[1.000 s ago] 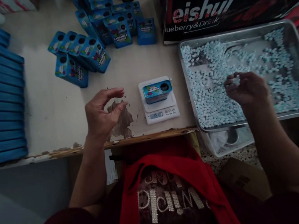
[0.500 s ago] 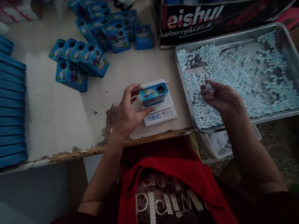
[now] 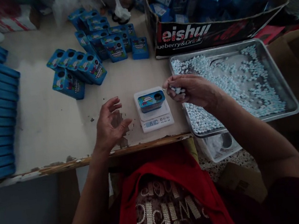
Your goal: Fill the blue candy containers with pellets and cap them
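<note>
Two grips are working here. My right grip is grasping a small cluster of white and pale-blue candies, count hidden by the fingers. It's hanging over the 9 o'clock side of the metal tray, fingertips sitting just beside the blue container. Height over the table I'm not able to judge. My left grip is released, holding nothing, thumb and fingers standing apart, hovering at 9 o'clock from the scale without touching it.

Blue container is sitting on the scale's pan, label facing up, dark round patch showing at its 3 o'clock end; hole or print, I'm not able to tell. Display is showing digits, but I'm not trusting my read of them.

Handling, my judgement: I'm wanting a loose cup on the right, firm enough that nothing is slipping through, soft enough for letting out a few at a time. I'm favouring a low release, since dropping from high is likely to be bouncing pieces away. I'm avoiding leaning either grip on the pan; that would be skewing the reading. Blue packs at 11 o'clock from the scale are standing well apart from it.
</note>
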{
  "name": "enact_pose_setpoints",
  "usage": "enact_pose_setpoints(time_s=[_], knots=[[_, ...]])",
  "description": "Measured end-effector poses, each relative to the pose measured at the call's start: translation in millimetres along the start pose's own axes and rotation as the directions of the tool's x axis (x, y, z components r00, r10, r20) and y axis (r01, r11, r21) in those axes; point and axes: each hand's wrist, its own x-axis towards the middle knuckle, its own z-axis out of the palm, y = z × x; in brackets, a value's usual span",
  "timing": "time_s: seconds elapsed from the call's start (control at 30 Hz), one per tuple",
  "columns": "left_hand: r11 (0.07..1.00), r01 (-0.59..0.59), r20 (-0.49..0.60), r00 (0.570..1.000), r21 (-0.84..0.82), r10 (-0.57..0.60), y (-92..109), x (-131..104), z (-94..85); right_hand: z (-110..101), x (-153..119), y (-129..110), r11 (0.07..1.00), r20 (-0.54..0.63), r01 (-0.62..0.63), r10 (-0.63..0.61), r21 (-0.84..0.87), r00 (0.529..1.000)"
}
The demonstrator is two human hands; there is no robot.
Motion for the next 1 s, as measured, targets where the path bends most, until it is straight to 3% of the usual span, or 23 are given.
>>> enact_pose_setpoints(time_s=[0.17,0.37,0.67,0.87,1.0], knots=[[0.998,0.058,-0.049,0.997,-0.001,-0.058,-8,-5,-8.5,18,7,-7,0.971,0.044,0.075,-0.066,-0.229,0.997],[0.998,0.062,-0.066,0.996,-0.007,-0.062,-17,-8,-12.8,31,7,-11,0.89,0.011,0.143,-0.153,-0.433,0.988],[0.994,0.102,-0.079,0.991,-0.051,-0.106,-22,-10,-19.0,22,12,-9,0.974,-0.035,0.04,-0.049,-0.222,0.998],[0.992,0.113,-0.081,0.99,-0.057,-0.118,-23,-9,-14.3,28,7,-15,0.965,-0.021,-0.008,0.002,-0.263,1.0],[0.992,0.114,-0.078,0.99,-0.052,-0.118,-21,-8,-15.2,5,3,-12,0.99,-0.149,0.046,-0.066,-0.135,0.987]])
